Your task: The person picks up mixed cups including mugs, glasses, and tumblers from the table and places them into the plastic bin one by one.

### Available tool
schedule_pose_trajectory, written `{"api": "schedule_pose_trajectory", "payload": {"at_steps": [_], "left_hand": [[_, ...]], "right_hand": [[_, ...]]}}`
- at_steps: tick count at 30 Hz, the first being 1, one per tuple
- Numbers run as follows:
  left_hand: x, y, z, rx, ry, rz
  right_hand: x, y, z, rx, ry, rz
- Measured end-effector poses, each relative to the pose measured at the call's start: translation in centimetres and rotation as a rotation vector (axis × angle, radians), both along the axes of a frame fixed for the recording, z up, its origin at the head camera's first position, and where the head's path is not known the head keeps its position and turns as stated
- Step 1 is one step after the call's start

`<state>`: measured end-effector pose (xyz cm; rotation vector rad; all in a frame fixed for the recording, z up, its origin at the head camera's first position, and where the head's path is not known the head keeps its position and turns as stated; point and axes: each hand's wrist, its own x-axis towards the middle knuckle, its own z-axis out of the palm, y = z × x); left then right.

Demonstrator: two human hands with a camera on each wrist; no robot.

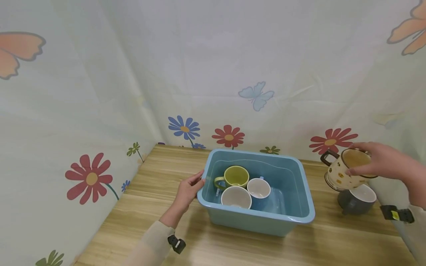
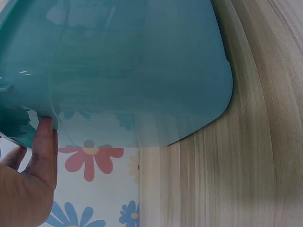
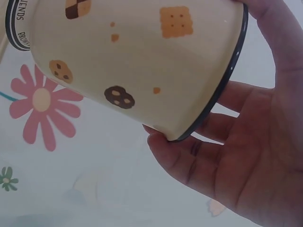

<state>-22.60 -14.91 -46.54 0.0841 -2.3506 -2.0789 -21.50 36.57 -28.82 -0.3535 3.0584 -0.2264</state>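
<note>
My right hand (image 1: pixel 386 162) grips a cream mug (image 1: pixel 346 171) at its dark rim. In the right wrist view the mug (image 3: pixel 128 56) shows cookie prints, and fingertips (image 3: pixel 165 146) curl round its edge. It is tilted, its brown handle pointing left, above a dark grey cup (image 1: pixel 356 203) with a white inside. My left hand (image 1: pixel 186 194) touches the left rim of a blue plastic basin (image 1: pixel 246 221); in the left wrist view its straight fingers (image 2: pixel 43 151) rest against the outside. A green mug (image 1: pixel 236 175) and two white-lined cups (image 1: pixel 236 197) stand in the basin's left half.
The basin stands on a wood-grain table (image 1: pixel 159 177). A pale curtain (image 1: pixel 206 66) printed with flowers and butterflies hangs behind it and along both sides. The grey cup sits right of the basin, near the table's right edge.
</note>
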Motion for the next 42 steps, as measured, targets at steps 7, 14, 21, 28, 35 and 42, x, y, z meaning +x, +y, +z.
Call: {"api": "schedule_pose_trajectory", "payload": {"at_steps": [7,14,21,28,35,42], "left_hand": [[-0.1,0.0,-0.2,0.006,0.004,-0.003],[-0.1,0.0,-0.2,-0.009,-0.002,-0.003],[-0.3,-0.1,0.0,-0.022,-0.002,-0.006],[-0.3,-0.1,-0.1,-0.013,-0.003,-0.004],[-0.2,-0.1,-0.3,0.003,-0.012,0.002],[-0.3,0.0,-0.3,-0.001,-0.003,0.006]], "right_hand": [[-0.5,-1.2,1.0,-0.011,0.023,0.028],[-0.7,-2.4,1.9,-0.016,0.015,0.034],[-1.1,-4.2,2.7,-0.034,0.013,0.065],[-1.9,-6.4,2.7,-0.018,0.004,0.107],[-2.9,-8.4,2.3,-0.026,-0.030,0.082],[-3.4,-10.1,2.1,-0.061,-0.075,0.069]]}}
